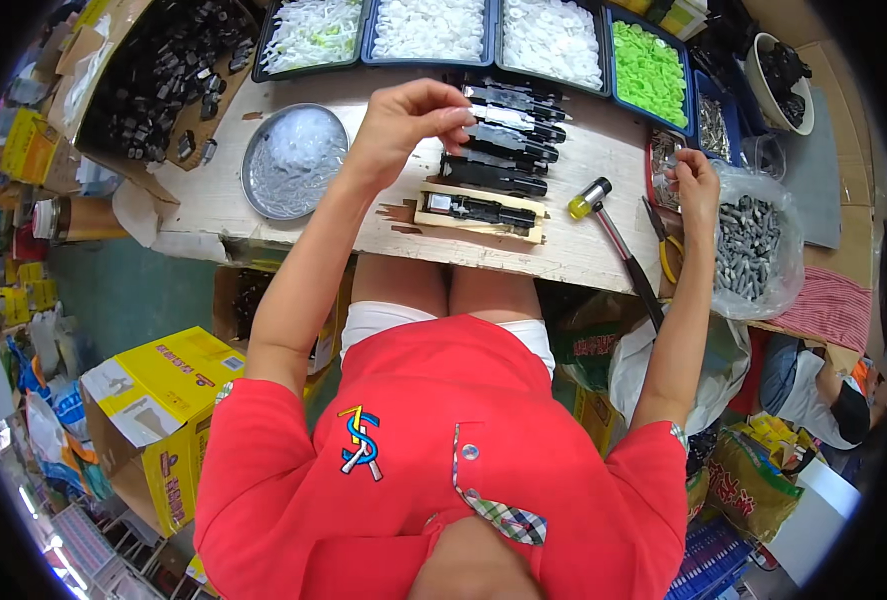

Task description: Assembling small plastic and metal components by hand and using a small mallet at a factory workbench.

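Observation:
My left hand (pixel 409 125) hovers over the near end of a row of long black casings (pixel 509 140), thumb and fingertips pinched together; anything between them is too small to name. Closer to me, a wooden jig (pixel 534 235) cradles one black casing (pixel 484 211) with dark parts inside it. Off to the right, my right hand (pixel 699 190) is raised beside a small red tray (pixel 662 165) of small metal pieces. Its thumb and forefinger are pinched too, and what they grip cannot be made out.
A mallet (pixel 591 198) with a yellow-and-black head and pliers (pixel 672 255) lie right of the jig. A clear bag (pixel 749 245) holds grey parts. Bins of white (pixel 429 30) and green pieces (pixel 651 75) line the back. At left are a round metal tin (pixel 249 180) and a carton of black parts (pixel 154 100).

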The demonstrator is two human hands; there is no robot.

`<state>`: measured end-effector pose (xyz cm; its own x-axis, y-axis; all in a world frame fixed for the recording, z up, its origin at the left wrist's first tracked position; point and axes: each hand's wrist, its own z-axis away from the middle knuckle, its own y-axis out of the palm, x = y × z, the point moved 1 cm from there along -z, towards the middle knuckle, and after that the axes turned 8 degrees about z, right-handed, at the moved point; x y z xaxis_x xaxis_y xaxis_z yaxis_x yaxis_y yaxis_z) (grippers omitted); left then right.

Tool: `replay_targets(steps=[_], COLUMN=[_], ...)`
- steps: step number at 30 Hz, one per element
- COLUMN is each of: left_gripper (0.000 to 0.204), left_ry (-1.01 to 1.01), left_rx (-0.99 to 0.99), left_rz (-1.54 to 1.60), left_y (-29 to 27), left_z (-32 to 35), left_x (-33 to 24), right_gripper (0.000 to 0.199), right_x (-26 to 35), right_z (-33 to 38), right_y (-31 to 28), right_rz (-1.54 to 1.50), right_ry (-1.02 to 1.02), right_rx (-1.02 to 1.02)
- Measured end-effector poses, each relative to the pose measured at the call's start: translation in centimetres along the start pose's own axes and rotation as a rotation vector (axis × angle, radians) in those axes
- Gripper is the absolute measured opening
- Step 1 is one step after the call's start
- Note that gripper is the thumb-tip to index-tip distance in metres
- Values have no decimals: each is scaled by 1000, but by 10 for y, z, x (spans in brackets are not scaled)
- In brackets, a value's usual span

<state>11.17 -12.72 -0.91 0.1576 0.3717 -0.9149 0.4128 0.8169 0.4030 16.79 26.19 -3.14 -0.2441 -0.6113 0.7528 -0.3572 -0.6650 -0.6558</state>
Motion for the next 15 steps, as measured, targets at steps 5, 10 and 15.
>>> replay_targets(steps=[5, 10, 15], left_gripper=[8, 8, 4], left_ry=[65, 46, 125], left_rx=[9, -13, 27], left_rz=[72, 22, -105], left_y=[3, 5, 19], left_z=[19, 20, 0], left_x=[6, 7, 6], right_gripper=[16, 14, 9], right_x=[4, 4, 67], right_z=[5, 11, 47], right_y=[9, 16, 58], right_rz=[-80, 788, 383], right_ry=[10, -381, -682], right_rx=[-21, -267, -199])
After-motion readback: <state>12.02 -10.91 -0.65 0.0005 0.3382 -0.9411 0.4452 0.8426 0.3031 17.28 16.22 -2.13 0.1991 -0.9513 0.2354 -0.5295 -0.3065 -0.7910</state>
